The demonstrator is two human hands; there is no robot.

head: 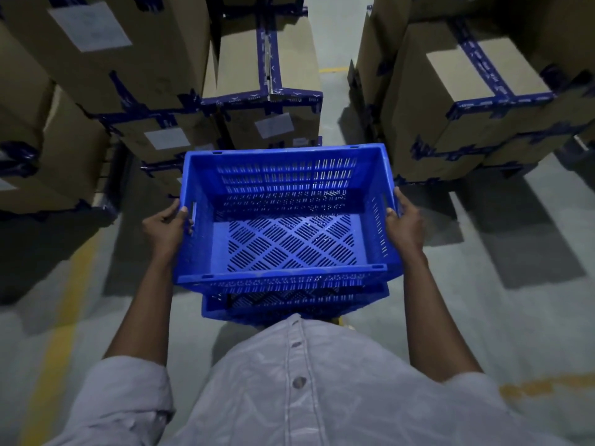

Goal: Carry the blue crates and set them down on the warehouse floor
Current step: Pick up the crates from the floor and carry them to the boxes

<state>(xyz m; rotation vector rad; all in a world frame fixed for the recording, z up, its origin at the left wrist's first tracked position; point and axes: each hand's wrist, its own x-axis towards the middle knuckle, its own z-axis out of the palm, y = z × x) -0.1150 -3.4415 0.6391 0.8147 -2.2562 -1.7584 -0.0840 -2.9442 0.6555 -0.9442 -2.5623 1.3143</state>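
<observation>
Carrying step. We hold the top blue crate (289, 246) before the body, left hand (167, 226) and right hand (406, 224) gripping its side walls, fingers (398, 197) curled. A lower blue crate (289, 305) sits beneath. Next, likely: lower it level onto the floor (483, 317), clear of the cartons (128, 66).

Both arms reach forward, elbows slightly bent. The left hand (167, 225) and right hand (406, 225) each grip one side of the crate (289, 246), thumbs on its rim.

upper crate (291, 243) on lower crate (289, 305), left hand (167, 226) and right hand (406, 227) at its sides, boxes (244, 59) ahead
</observation>
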